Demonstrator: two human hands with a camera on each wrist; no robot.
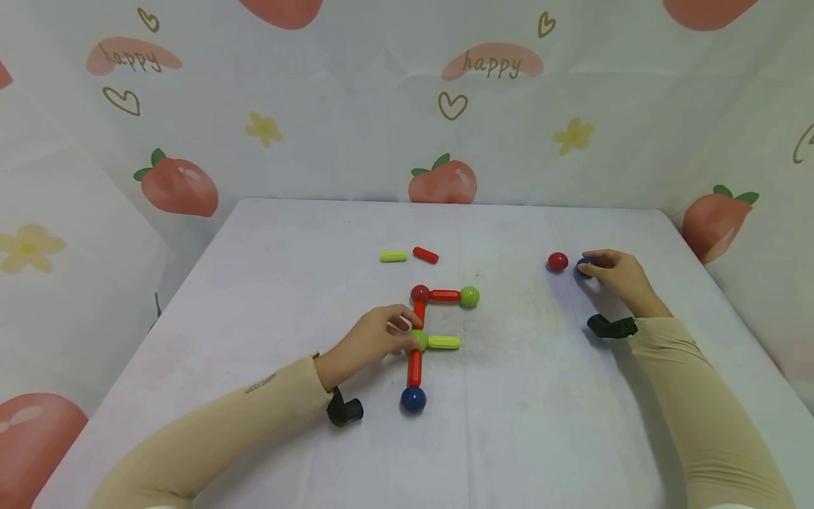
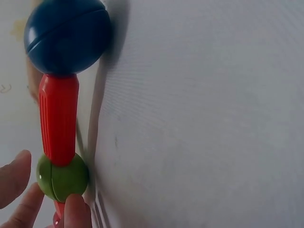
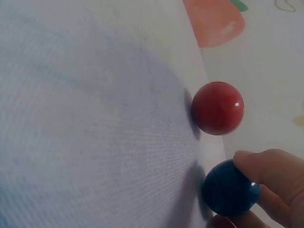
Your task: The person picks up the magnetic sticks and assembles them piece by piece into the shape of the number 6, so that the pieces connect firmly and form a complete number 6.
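At the middle of the table, my left hand point(image 1: 372, 332) holds a green ball point(image 2: 61, 178) between thumb and fingers. From this ball a yellow-green stick point(image 1: 444, 343) points right, and a red stick point(image 1: 415, 369) runs to a dark blue ball point(image 1: 413, 400) nearer me. Another red stick point(image 1: 419, 311) links it to a red ball point(image 1: 420, 294), and a further red stick point(image 1: 444, 295) joins that to a second green ball point(image 1: 470, 296). Far right, my right hand point(image 1: 626, 283) pinches a loose blue ball point(image 3: 230, 189), which is on or close to the tabletop.
A loose red ball point(image 1: 557, 262) lies just left of my right hand. Beyond the joined pieces lie a loose yellow-green stick point(image 1: 393, 256) and a loose red stick point(image 1: 425, 255). A printed cloth point(image 1: 356, 120) hangs behind the white table point(image 1: 286, 268).
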